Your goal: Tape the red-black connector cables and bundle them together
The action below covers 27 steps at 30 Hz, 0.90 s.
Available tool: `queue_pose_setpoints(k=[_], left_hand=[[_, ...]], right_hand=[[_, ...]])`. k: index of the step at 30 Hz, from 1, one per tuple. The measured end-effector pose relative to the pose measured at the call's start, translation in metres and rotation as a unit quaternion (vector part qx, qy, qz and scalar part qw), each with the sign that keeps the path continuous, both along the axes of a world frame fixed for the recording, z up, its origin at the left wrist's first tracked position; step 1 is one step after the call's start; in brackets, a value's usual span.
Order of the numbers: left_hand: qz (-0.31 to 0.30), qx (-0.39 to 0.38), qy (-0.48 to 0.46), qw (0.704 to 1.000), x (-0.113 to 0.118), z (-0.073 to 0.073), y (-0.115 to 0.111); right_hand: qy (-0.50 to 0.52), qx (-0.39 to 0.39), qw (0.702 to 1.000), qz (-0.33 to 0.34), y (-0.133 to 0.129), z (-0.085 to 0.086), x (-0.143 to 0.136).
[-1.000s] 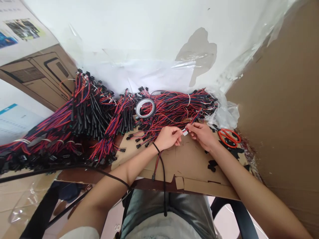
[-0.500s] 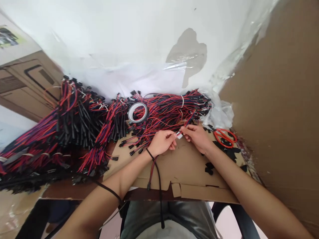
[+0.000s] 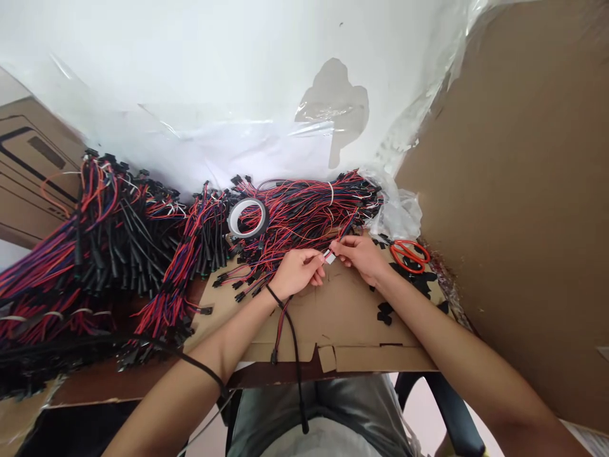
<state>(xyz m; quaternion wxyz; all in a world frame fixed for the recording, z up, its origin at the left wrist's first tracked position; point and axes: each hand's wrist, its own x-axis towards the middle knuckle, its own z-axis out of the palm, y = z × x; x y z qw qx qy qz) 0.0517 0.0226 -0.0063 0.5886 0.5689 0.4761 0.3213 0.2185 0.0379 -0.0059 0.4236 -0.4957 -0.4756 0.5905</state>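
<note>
Over the cardboard sheet my left hand [image 3: 299,273] and my right hand [image 3: 358,255] are pinched close together. Between their fingertips sits a small white piece [image 3: 330,256] with a bit of red and dark wire showing at it; whether it is a tag, tape or a connector I cannot tell. Below my left hand hangs a red and black wire lead [image 3: 281,327] ending in a black plug. A thicker black cable [image 3: 295,343] drops from near my left wrist over the table's front edge. My fingers hide most of what they grip.
Bundled red and black wires [image 3: 304,209] lie behind my hands, with a tape roll [image 3: 248,218] on them. More wire bundles [image 3: 124,235] pile up at left. Orange-handled scissors [image 3: 410,256], black scraps [image 3: 384,312] and a clear plastic bag [image 3: 399,212] lie right, beside a tall cardboard wall [image 3: 514,209].
The whole view has shifted, so the scene sits further left. Both hands keep their pinch at the white piece, with hardly any movement relative to the table.
</note>
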Motion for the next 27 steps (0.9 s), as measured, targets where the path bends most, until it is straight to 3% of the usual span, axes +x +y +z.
queue_pose_setpoints(k=[9, 15, 20, 27], left_hand=[[0.042, -0.126, -0.098, 0.986, -0.002, 0.011, 0.004], [-0.002, -0.196, -0.121, 0.973, 0.003, 0.013, 0.005], [-0.019, -0.180, -0.094, 0.979, 0.001, 0.016, 0.005], [-0.058, -0.073, 0.032, 0.995, 0.005, 0.025, 0.000]], right_hand=[[0.002, -0.012, 1.000, 0.000, -0.001, 0.004, 0.003], [-0.001, -0.012, 1.000, 0.013, -0.005, 0.009, 0.000], [-0.029, 0.012, 1.000, -0.001, -0.006, 0.009, -0.001], [-0.067, 0.072, 0.995, -0.006, -0.009, 0.006, -0.004]])
